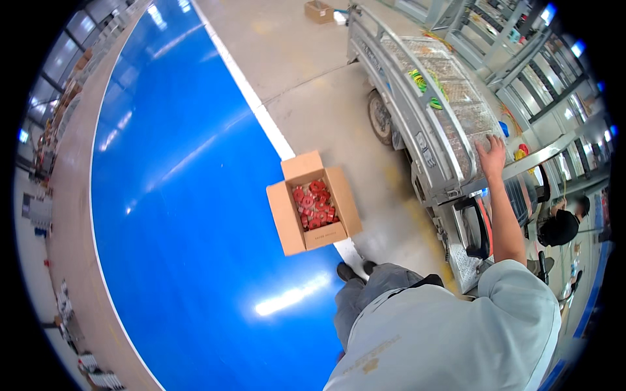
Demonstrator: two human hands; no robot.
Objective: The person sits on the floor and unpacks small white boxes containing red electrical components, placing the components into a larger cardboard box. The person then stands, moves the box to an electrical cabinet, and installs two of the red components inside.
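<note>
Open brown cardboard box (313, 203) on the floor (red round parts inside), smaller brown carton (319, 11) far off

Glossy blue floor (176, 195) w/ ceiling-light glare, white stripe (261, 117) along its edge, grey concrete (306, 58) beside it, metal racks (521, 58) top right, shelving (52, 130) far left
</note>
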